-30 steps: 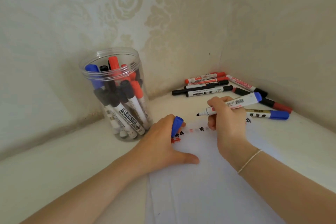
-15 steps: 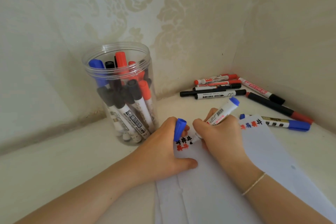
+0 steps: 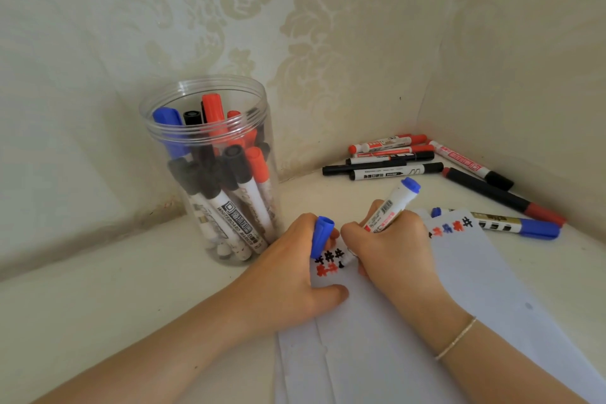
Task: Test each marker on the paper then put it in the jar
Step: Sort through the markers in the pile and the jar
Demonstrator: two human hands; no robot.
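Nearest, the left hand [image 3: 295, 267] pins the paper [image 3: 426, 321] while pinching a blue cap [image 3: 320, 235]; the right hand [image 3: 390, 249] grips the marker [image 3: 392, 207] mid-barrel, tip down. Light, stiff and smooth, it probably handles best there. Beyond stands the jar [image 3: 210, 170].

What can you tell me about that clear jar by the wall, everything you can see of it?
The jar is a see-through, plastic-looking cylinder with a ribbed rim and no lid on. It stands upright on the pale surface close to the patterned wall, left of the paper. It is crowded with markers leaning at angles, capped in black, red and blue. Neither hand touches it; the left hand lies just to its right.
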